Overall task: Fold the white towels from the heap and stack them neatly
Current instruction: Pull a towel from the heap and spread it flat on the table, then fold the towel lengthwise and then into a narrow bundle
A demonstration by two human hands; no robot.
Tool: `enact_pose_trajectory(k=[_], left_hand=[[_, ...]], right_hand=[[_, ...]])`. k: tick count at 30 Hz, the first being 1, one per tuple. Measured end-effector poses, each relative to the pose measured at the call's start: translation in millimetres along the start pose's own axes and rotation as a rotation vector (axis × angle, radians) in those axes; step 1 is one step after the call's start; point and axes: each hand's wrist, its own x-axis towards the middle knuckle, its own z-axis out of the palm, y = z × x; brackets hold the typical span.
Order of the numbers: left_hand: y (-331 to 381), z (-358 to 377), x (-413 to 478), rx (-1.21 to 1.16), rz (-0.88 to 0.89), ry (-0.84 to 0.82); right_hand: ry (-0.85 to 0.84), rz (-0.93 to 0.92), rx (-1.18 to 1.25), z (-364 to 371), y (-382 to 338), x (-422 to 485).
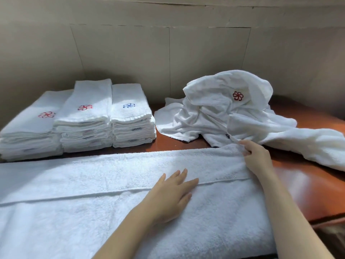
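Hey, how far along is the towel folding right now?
Done: three stacks of folded towels stand at the back left. In hand: one towel lies partly folded in front, with the left hand flat on it and the right hand pinching its far edge. Left: the rest of that towel's folds, plus the crumpled heap at the back right. How many towels it holds cannot be told.

Three stacks (pixel 84 116); one spread towel (pixel 84 217); one heap (pixel 220 111), perhaps three towels.
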Motion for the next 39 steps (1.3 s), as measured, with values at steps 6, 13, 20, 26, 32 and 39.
enact_pose_trajectory(k=[6, 13, 20, 26, 32, 39], left_hand=[[-18.6, -25.9, -61.0, -0.105, -0.047, -0.246], [-26.5, -10.3, -134.9, 0.236, -0.064, -0.127], [-56.0, -7.5, -203.4, 0.395, 0.034, 0.387], [-123.6, -29.9, -269.6, 0.151, -0.466, 0.536], [-183.8, -87.5, -322.6, -0.077, -0.824, 0.459], [-258.7, -126.3, -284.4, -0.28, -0.85, 0.718]], right_hand=[[-0.116, -0.013, -0.507, 4.7, -28.6, -18.8], [-0.561, -0.864, -0.256, 54.4, -138.8, -149.1], [-0.871, -1.04, -0.217, 60.3, -146.6, -202.0], [-0.497, -1.194, -0.12, 53.7, -150.0, -213.6], [-0.447, -0.86, -0.534, 51.0, -153.5, -184.0], [-0.28, -0.701, -0.291, 62.6, -180.8, -80.3]])
